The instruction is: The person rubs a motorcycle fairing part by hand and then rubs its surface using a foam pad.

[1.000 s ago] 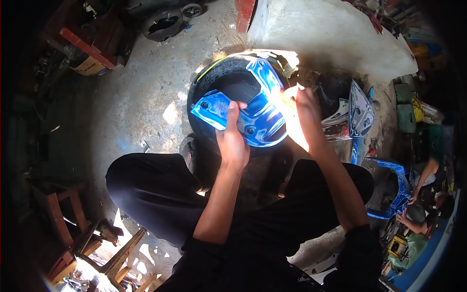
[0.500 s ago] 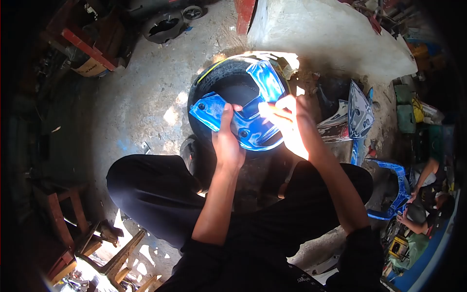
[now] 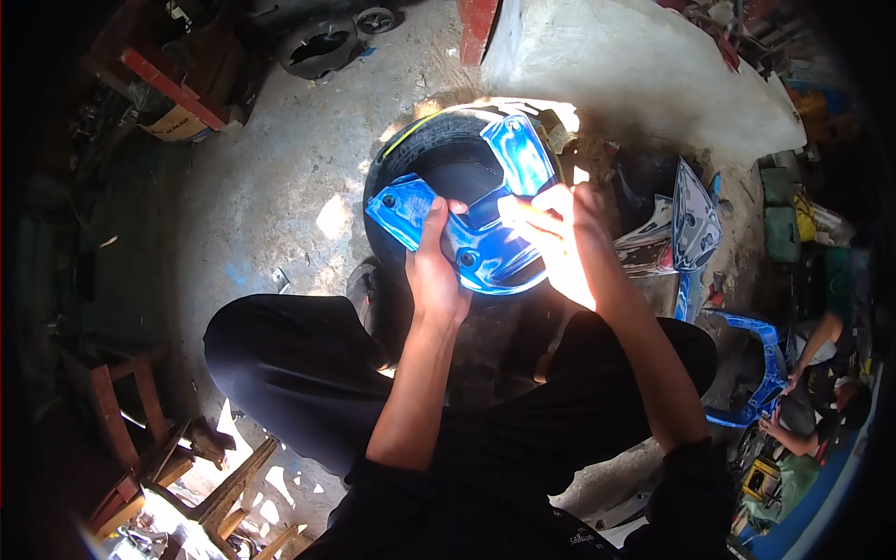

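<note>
A glossy blue U-shaped plastic panel [image 3: 487, 250] with round holes and whitish scuffs or reflections is held over a round black tub [image 3: 377, 245]. My left hand [image 3: 437, 275] grips the panel's lower left part, thumb on top and the other fingers underneath. On its right side, my right hand [image 3: 571, 245] has its fingers pressed together against the surface. Strong sunlight washes out those fingertips, so anything small between them cannot be made out. Dark liquid or a dark bottom shows inside the tub, below the panel.
Grey and white fairing pieces [image 3: 695, 224] lie to the right. Further right, another person's hands [image 3: 779, 411] hold a blue frame-like part [image 3: 770, 359]. Wooden stools [image 3: 219, 485] stand lower left, a red-edged bench [image 3: 173, 89] upper left. A dark round container [image 3: 320, 49] is at the back.
The view has shifted slightly. Both hands keep nearly the same places on the panel; the right fingers show no clear movement along it.
</note>
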Action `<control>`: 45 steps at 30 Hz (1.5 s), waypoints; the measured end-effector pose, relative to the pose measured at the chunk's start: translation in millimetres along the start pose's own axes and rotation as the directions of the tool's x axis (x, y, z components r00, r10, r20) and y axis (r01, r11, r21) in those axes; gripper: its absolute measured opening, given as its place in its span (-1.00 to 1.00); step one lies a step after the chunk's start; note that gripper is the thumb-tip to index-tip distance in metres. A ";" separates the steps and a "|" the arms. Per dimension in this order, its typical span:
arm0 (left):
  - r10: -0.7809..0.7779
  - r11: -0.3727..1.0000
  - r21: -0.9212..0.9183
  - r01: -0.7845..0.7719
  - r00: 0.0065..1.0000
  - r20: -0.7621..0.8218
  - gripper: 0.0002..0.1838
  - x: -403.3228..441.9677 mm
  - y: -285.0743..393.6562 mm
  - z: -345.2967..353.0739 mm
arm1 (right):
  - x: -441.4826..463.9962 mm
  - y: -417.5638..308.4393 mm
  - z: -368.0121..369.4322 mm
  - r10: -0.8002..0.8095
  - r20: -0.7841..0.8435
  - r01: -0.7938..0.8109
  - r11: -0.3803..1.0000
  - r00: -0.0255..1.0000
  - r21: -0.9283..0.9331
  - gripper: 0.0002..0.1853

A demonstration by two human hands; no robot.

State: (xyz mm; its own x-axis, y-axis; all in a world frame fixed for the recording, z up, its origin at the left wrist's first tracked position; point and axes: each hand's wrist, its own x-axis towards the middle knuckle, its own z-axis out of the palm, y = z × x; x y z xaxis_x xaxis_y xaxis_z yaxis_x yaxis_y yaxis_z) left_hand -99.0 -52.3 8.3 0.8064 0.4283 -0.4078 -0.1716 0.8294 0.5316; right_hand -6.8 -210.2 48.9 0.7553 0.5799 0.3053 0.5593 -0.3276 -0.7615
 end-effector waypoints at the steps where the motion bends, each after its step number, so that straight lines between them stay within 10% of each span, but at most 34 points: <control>1: -0.004 0.999 0.034 0.003 1.000 0.018 -0.75 0.7 1.6 -0.8 | 2.7 6.6 5.7 0.092 -0.049 -0.076 0.961 0.995 0.264 -0.81; 3: -0.035 0.999 0.028 0.034 0.998 0.043 -0.79 -0.4 3.4 1.0 | 11.8 6.8 -23.1 -0.192 0.013 0.164 0.801 0.981 -0.575 -0.81; 14: -0.006 1.000 0.009 0.006 1.000 -0.003 -0.77 0.1 7.0 1.3 | -7.3 -12.8 -11.3 -0.216 0.124 0.249 0.878 0.968 -0.410 -0.90; 17: 0.008 0.999 0.040 -0.009 1.000 0.016 -0.77 2.4 5.0 -2.6 | 2.1 14.4 -11.4 0.001 -0.121 -0.009 0.998 0.993 -0.064 -0.88; 18: 0.006 0.999 0.040 -0.007 1.000 0.024 -0.77 2.1 5.1 -0.3 | 7.0 6.2 -19.6 -0.211 -0.064 0.162 0.885 0.976 -0.437 -0.88; 21: 0.022 1.000 0.006 -0.022 1.000 -0.007 -0.75 1.5 7.4 0.3 | -7.9 -19.8 -12.2 -0.260 0.173 0.312 0.793 0.950 -0.523 -0.65; 23: 0.023 0.999 0.026 -0.023 1.000 -0.009 -0.75 1.4 7.2 -0.9 | -0.1 5.2 -11.2 -0.219 0.035 0.198 0.788 0.975 -0.583 -0.59; 24: 0.016 0.999 0.042 -0.016 1.000 0.002 -0.74 1.3 7.4 0.1 | 6.9 -8.3 -7.9 0.148 -0.014 -0.149 0.988 0.989 -0.032 -0.55; 25: 0.056 0.997 0.060 -0.056 0.998 -0.013 -0.74 2.7 5.4 0.3 | 13.9 -21.6 -4.6 0.495 -0.060 -0.383 0.738 0.867 0.555 -0.50; 26: 0.058 0.997 0.056 -0.057 0.998 -0.009 -0.74 3.4 5.1 0.9 | 7.2 -20.4 -5.7 0.491 -0.063 -0.380 0.742 0.869 0.552 -0.50; 27: 0.023 0.999 0.029 -0.023 1.000 -0.005 -0.74 1.6 7.1 2.9 | -1.8 -14.5 -6.8 0.224 -0.077 -0.221 0.974 0.971 0.052 -0.48; 28: -0.011 1.000 0.005 0.011 1.000 -0.003 -0.74 -0.6 10.4 3.5 | -7.0 -9.5 -8.3 -0.031 0.054 0.052 0.895 0.998 -0.442 -0.45; 29: 0.016 0.999 0.046 -0.015 0.999 -0.028 -0.75 -2.2 12.3 6.5 | 0.1 -3.2 -13.2 -0.070 0.042 0.081 0.917 0.997 -0.391 -0.44; 31: 0.011 0.997 0.077 -0.009 1.000 -0.019 -0.76 2.2 10.2 -0.1 | 7.2 -0.8 -10.0 0.235 -0.050 -0.201 0.909 0.971 0.366 -0.42; 33: 0.038 0.998 0.044 -0.037 0.999 -0.027 -0.76 0.4 8.8 7.1 | -1.0 4.6 -4.3 0.275 -0.016 -0.251 0.898 0.961 0.363 -0.40; 35: 0.004 0.999 0.032 -0.004 1.000 -0.005 -0.77 -2.5 12.0 5.1 | 2.3 3.5 -10.6 0.060 -0.060 -0.063 0.997 0.996 -0.042 -0.41; 39: 0.018 0.999 0.028 -0.018 1.000 0.013 -0.75 1.3 9.3 0.8 | -1.4 22.3 -0.5 0.071 -0.117 -0.041 0.970 0.991 0.240 -0.48; 44: -0.022 1.000 0.005 0.022 1.000 0.021 -0.76 -1.2 11.3 -2.0 | 3.9 26.6 -25.9 -0.301 0.012 0.247 0.758 0.953 -0.603 -0.72; 45: -0.024 1.000 -0.008 0.025 0.999 0.022 -0.76 -0.3 11.3 1.2 | 2.6 18.4 -22.1 -0.114 -0.001 0.108 0.943 0.994 -0.314 -0.70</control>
State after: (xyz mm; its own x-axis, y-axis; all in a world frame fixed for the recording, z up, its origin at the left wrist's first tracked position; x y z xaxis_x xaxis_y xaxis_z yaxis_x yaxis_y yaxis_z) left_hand -100.5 -43.5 15.3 0.8227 0.3999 -0.4040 -0.1564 0.8425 0.5155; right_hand 13.0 -231.2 48.3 0.6872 0.6126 0.3905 0.7161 -0.4805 -0.5063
